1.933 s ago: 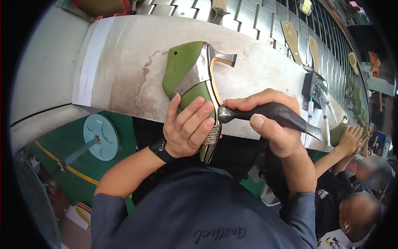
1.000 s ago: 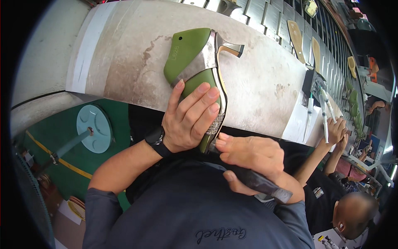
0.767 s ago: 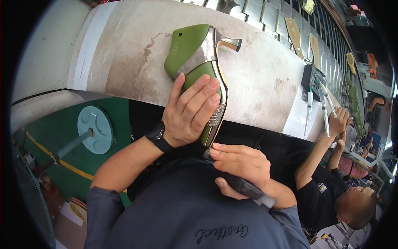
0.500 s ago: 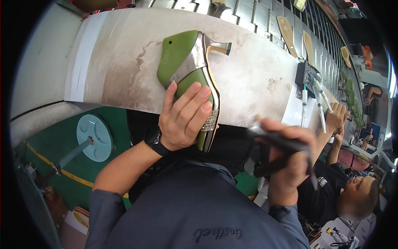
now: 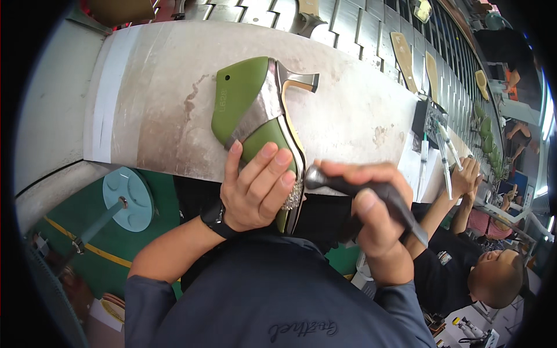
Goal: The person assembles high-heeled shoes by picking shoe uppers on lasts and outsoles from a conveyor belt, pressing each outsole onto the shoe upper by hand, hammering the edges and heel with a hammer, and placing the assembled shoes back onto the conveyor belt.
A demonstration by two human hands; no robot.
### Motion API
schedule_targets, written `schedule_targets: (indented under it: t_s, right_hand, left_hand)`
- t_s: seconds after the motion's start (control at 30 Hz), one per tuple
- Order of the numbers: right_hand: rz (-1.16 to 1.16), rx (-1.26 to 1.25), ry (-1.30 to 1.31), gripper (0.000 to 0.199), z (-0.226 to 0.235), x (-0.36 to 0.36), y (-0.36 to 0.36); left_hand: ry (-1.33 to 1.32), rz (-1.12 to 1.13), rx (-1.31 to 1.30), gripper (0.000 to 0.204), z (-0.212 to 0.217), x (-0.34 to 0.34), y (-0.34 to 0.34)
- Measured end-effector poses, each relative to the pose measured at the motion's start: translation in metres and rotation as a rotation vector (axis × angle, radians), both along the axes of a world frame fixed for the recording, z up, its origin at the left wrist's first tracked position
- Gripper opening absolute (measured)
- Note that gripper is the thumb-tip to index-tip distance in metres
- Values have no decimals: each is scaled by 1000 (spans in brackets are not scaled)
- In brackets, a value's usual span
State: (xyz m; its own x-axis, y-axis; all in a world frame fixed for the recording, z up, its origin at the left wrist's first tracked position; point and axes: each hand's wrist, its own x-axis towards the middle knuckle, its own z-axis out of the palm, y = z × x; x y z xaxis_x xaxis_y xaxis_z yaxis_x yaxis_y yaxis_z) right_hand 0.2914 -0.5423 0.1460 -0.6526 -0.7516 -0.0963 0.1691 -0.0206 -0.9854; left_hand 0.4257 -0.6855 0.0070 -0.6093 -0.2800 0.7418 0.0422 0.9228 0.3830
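A high-heeled shoe (image 5: 271,95) on a green shoe last (image 5: 239,98) lies on its side on the worktable, its heel pointing right. It has a metallic grey strap and a glittering stone-studded band (image 5: 293,196) near the toe. My left hand (image 5: 255,188) grips the forepart, fingers laid over the last and band. In my right hand (image 5: 377,203) is a pair of dark metal lasting pincers (image 5: 380,194), fist closed round the handles. Their rounded head is at the sole edge beside the band; whether it touches I cannot tell.
Glue syringes (image 5: 444,145) stand by a black box (image 5: 428,119) at the table's right end. A slatted metal conveyor (image 5: 360,35) with insoles (image 5: 403,61) runs behind. A co-worker (image 5: 464,267) works at the right. A round blue stool-like disc (image 5: 127,199) is at lower left.
My right hand has brought the pincers left, from apart to beside the sole edge. The shoe and my left hand sit slightly lower in the picture, as does the table.
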Motion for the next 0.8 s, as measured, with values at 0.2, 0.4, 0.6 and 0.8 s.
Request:
schedule_targets:
  t_s: [0.2,0.4,0.6,0.8]
  right_hand:
    - [88,192,-111,20,14,-36,-29]
    - [262,358,-147,19,14,-74,-69]
    - [61,231,-130,20,-8,-55,-82]
    - [189,405,8,23,8,-82,-112]
  left_hand:
    - [28,11,-9,38,-6,1,3]
    - [15,-10,20,38,-11,5,4]
    - [1,-49,69,38,-7,8,6]
    - [10,-56,73,36,-8,6,6]
